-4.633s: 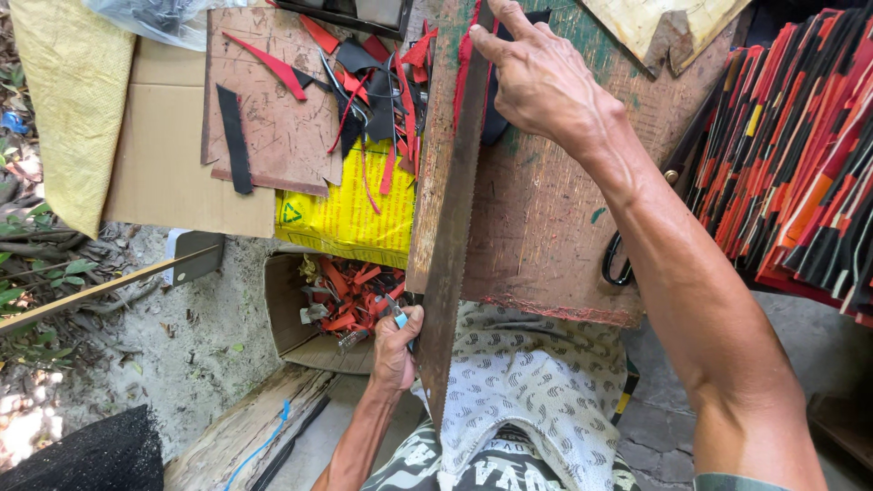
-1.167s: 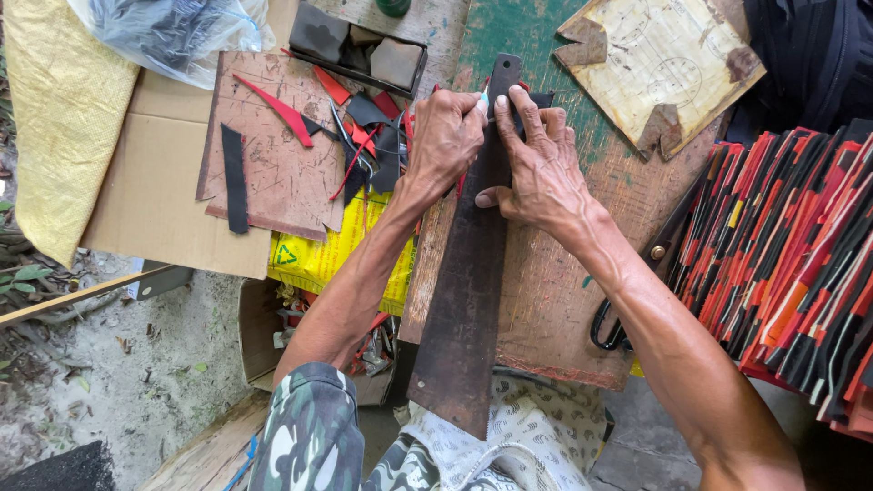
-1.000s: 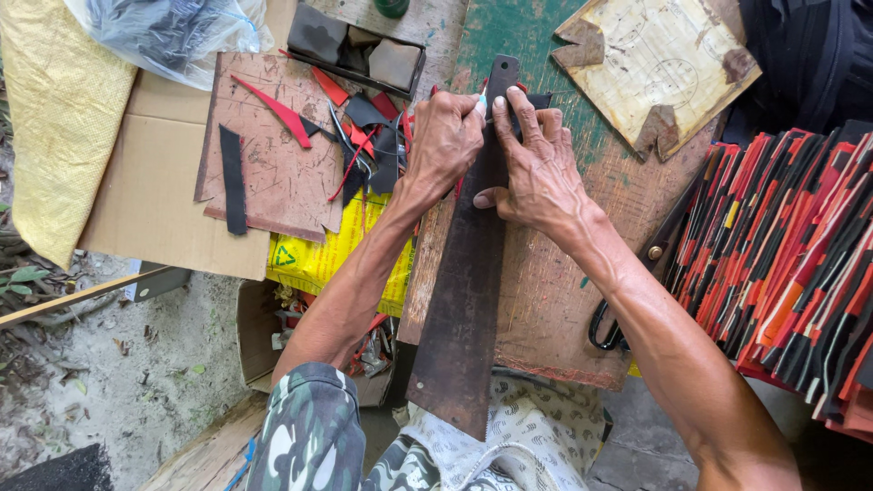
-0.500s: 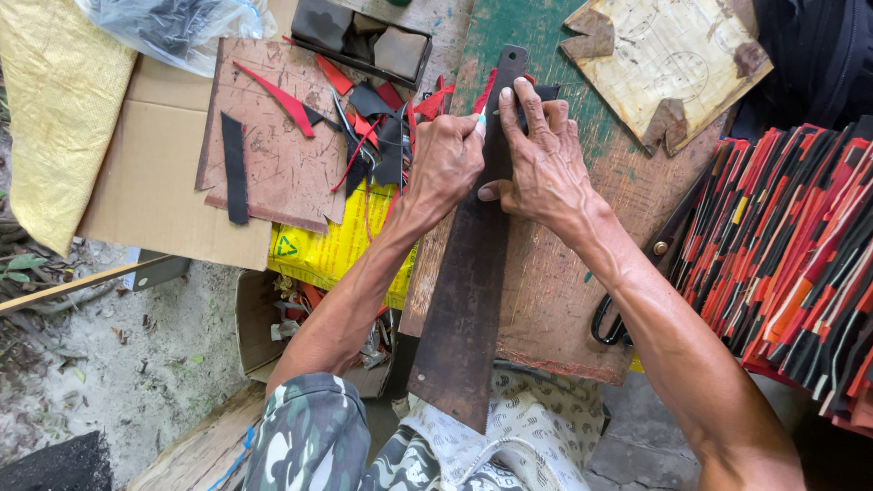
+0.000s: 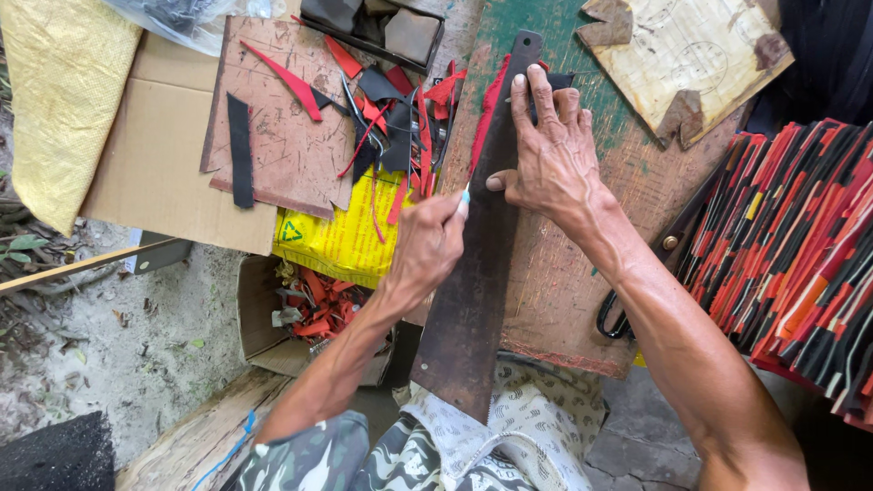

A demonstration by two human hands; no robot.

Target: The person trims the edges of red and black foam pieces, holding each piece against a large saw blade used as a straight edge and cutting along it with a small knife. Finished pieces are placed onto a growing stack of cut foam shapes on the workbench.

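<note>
Item: long dark metal straightedge (image 5: pixel 473 273), rusted, running from upper centre of the frame down to lower centre, laid over a strip of red material (image 5: pixel 488 114) on the worn wooden board (image 5: pixel 564 291).

Right hand (image 5: pixel 550 155): spread flat, fingers extended, pressing the straightedge down near its upper end; nothing gripped.

Left hand (image 5: pixel 427 245): closed around a small cutting tool (image 5: pixel 465 193) with a pale tip, apparently a blade, though too small to be sure. Tip sat at the straightedge's left edge, about a third of the way down.

Progress, as a judgement: the cut along the edge appeared partly run, with the lower length of the strip left to go.

Surroundings: red and black offcuts (image 5: pixel 391 118) on a brown cutting mat (image 5: pixel 273 136), centre-left; yellow bag (image 5: pixel 341 241) below them; cardboard box of scraps (image 5: pixel 309 305), lower left; a large stack of finished red-and-black strips (image 5: pixel 791 245), right edge; black-handled scissors (image 5: pixel 650 273) beside that stack.
</note>
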